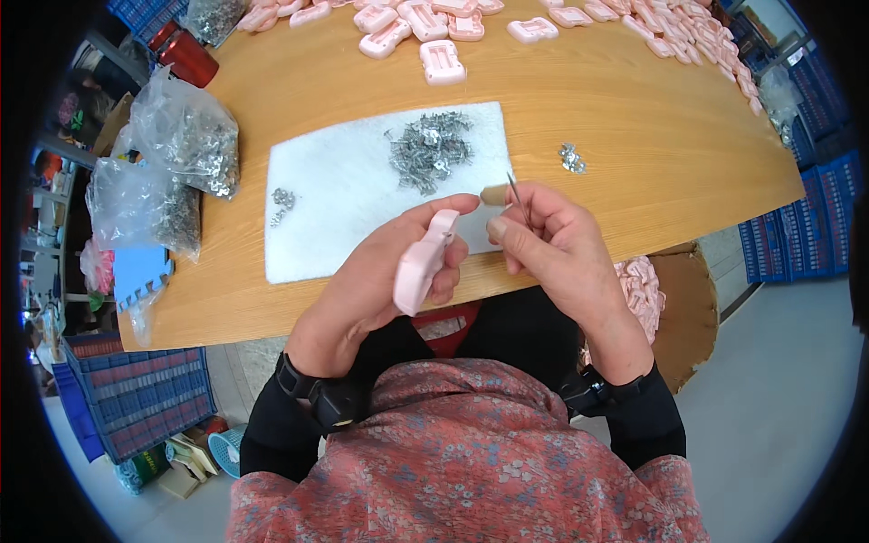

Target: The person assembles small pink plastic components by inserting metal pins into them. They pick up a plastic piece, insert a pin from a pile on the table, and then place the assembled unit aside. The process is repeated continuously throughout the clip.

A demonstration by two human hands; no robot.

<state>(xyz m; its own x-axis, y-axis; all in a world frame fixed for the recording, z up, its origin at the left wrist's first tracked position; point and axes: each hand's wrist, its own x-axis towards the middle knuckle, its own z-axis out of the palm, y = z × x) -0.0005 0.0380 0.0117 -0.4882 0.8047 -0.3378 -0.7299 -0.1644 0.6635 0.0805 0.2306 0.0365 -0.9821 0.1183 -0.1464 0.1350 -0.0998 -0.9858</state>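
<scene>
My left hand (pixel 362 262) is closed around a pale pink plastic casing (pixel 420 270), tilted on its edge above the table's near side. Between thumb and fingers of my right hand (pixel 572 249) is a thin, pointed metal tool (pixel 517 195) that looks like tweezers. A tan cover (pixel 494 195) sits at the right index fingertip, close to the left index fingertip. Whether the tool grips a small part cannot be made out. Beyond both hands lies a white foam mat (pixel 339 163), bearing a heap of small metal clips (pixel 433 149) and a smaller cluster of metal pieces (pixel 282 204).
Pink casings (pixel 421 20) cover the table's (pixel 652 154) far edge, one lying nearer (pixel 443 63). A few metal pieces (pixel 572 158) rest right of the mat. Bags of metal parts (pixel 186 136) and a red canister (pixel 184 54) stand left. A carton (pixel 690 312) holds casings below right.
</scene>
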